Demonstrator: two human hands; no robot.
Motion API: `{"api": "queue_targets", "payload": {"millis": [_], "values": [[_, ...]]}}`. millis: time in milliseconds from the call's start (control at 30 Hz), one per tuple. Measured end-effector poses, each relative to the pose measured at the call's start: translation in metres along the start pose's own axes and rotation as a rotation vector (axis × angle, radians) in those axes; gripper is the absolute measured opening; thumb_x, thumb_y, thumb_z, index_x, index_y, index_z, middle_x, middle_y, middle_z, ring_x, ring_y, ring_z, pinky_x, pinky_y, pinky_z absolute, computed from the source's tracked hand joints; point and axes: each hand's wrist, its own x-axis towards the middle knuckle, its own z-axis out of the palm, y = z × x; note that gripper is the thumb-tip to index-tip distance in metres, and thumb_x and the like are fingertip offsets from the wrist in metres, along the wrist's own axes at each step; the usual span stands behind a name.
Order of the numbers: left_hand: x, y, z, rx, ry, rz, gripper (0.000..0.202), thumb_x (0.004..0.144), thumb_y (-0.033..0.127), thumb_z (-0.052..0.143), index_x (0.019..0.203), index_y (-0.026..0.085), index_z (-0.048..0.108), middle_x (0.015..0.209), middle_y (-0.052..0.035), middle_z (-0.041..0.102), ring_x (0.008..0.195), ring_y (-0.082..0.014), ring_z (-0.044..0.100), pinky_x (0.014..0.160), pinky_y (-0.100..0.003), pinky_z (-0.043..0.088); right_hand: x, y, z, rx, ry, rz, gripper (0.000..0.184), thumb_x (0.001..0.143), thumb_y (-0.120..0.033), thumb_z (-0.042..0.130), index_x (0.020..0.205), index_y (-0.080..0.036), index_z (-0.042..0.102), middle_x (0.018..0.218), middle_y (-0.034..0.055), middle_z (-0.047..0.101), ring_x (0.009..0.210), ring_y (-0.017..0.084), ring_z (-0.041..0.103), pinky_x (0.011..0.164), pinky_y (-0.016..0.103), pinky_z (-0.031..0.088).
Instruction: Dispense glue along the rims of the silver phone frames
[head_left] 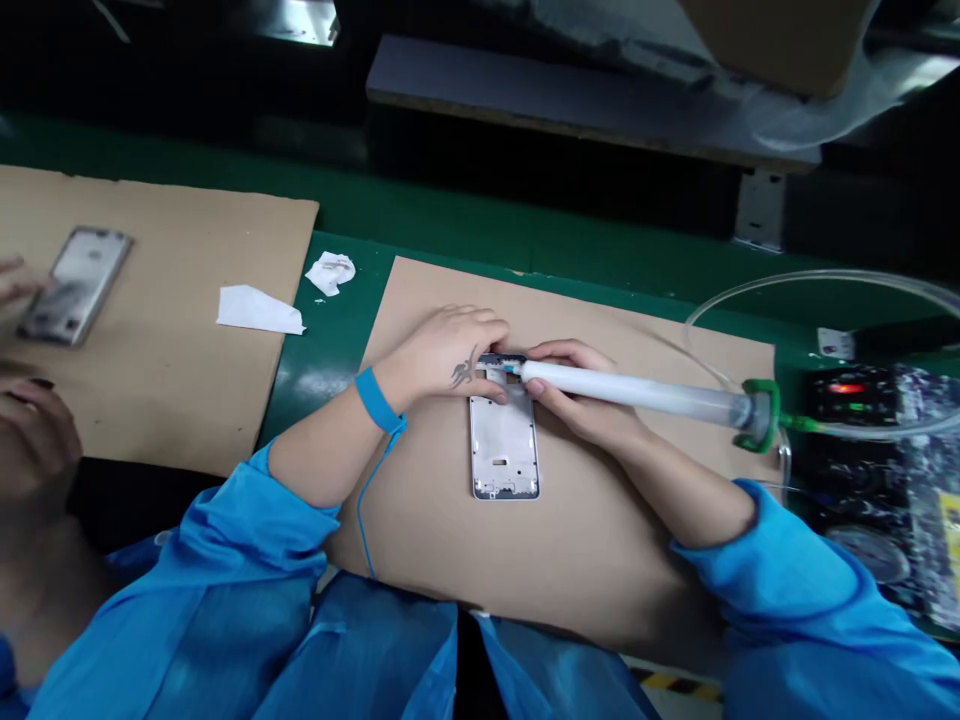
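Phone frame point(504, 440) lies at centre on cardboard point(600, 570), its top end held down under the left hand point(442, 355), fingers curled over it. The right hand point(570, 385) grips a white syringe point(622, 386), its tip at the frame's top edge.

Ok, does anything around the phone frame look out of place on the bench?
Yes, a crumpled white tissue lies on the green workbench between the cardboard sheets, and a loose white paper scrap sits on the left cardboard sheet. Both look like stray litter.
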Motion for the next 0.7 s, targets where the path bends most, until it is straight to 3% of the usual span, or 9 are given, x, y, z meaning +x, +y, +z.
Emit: {"api": "queue_targets", "payload": {"millis": [233, 533, 700], "values": [[0.0004, 0.0019, -0.0004, -0.004, 0.008, 0.001, 0.060, 0.091, 0.078, 0.083, 0.096, 0.022, 0.065, 0.094, -0.0058, 0.072, 0.089, -0.0274, 0.067, 0.081, -0.038, 0.041, 0.0009, -0.0018, 0.0050, -0.046, 0.040, -0.045, 0.032, 0.092, -0.051, 0.090, 0.109, -0.025, 0.080, 0.099, 0.0072, 0.087, 0.081, 0.023, 0.083, 0.070, 0.034, 0.066], [-0.0006, -0.0020, 0.0005, -0.082, 0.004, -0.017, 0.069, 0.089, 0.090, 0.075, 0.097, 0.023, 0.065, 0.098, -0.0067, 0.074, 0.092, -0.0281, 0.068, 0.084, -0.040, 0.043, 0.0019, -0.0065, 0.0066, -0.055, 0.050, 0.025, 0.032, 0.092, -0.052, 0.090, 0.108, -0.027, 0.081, 0.104, 0.0084, 0.088, 0.086, 0.025, 0.084, 0.074, 0.037, 0.068], [0.0005, -0.0016, 0.0027, -0.066, 0.023, -0.008, 0.066, 0.086, 0.085, 0.084, 0.097, 0.022, 0.066, 0.096, -0.0052, 0.073, 0.091, -0.0275, 0.068, 0.084, -0.039, 0.042, 0.0011, -0.0076, 0.0057, -0.060, 0.052, 0.034, 0.034, 0.091, -0.054, 0.091, 0.109, -0.027, 0.080, 0.104, 0.0081, 0.088, 0.087, 0.026, 0.084, 0.075, 0.037, 0.068]]}}
